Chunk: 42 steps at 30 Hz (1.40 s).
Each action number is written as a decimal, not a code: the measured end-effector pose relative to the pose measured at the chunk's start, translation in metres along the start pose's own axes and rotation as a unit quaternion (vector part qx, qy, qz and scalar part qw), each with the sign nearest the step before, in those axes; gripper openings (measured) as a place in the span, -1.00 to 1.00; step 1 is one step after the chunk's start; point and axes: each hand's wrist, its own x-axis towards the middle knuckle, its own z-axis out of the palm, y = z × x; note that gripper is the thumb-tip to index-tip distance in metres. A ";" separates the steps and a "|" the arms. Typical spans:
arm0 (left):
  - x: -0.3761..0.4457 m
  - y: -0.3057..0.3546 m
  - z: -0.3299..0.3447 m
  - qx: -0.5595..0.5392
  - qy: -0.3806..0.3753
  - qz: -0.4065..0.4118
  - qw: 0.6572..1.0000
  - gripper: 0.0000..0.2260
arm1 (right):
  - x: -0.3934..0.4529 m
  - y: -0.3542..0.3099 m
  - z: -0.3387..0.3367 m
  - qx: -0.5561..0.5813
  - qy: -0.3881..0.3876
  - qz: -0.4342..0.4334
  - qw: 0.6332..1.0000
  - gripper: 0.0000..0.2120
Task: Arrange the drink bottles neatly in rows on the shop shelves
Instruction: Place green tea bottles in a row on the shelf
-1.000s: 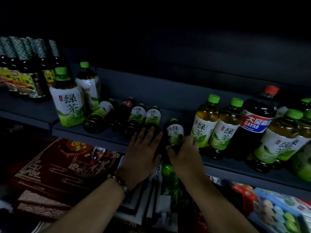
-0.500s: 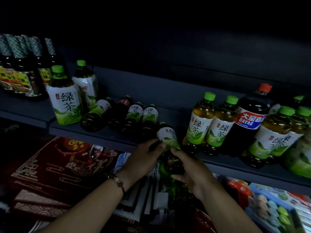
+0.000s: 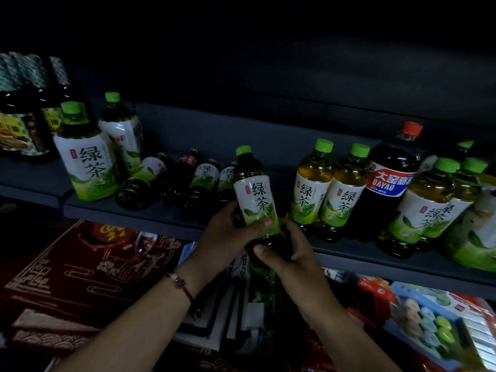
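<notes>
I hold a small green tea bottle (image 3: 255,194) with a green cap almost upright in front of the dark shelf (image 3: 139,214). My left hand (image 3: 228,237) grips its label from the left. My right hand (image 3: 290,253) grips its dark base from the right. Several small bottles (image 3: 200,181) lie on their sides on the shelf just left of it. Two small green tea bottles (image 3: 328,189) stand upright to its right, beside a dark DAYAO bottle (image 3: 386,181) with a red cap.
Two large green tea bottles (image 3: 88,157) stand at the left, with dark sauce bottles (image 3: 29,108) behind them. More large green tea bottles (image 3: 434,205) crowd the right end. Red gift boxes (image 3: 69,267) and packaged goods (image 3: 429,318) lie on the level below.
Both hands took the lying green tea bottle off the shelf, lifted it and tipped it up until its cap points upward. The view shifted slightly.
</notes>
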 end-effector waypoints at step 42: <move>0.019 -0.023 -0.054 0.546 0.078 0.212 0.807 -0.43 | 0.028 -0.020 0.002 -0.512 -0.108 -0.111 0.845 -0.34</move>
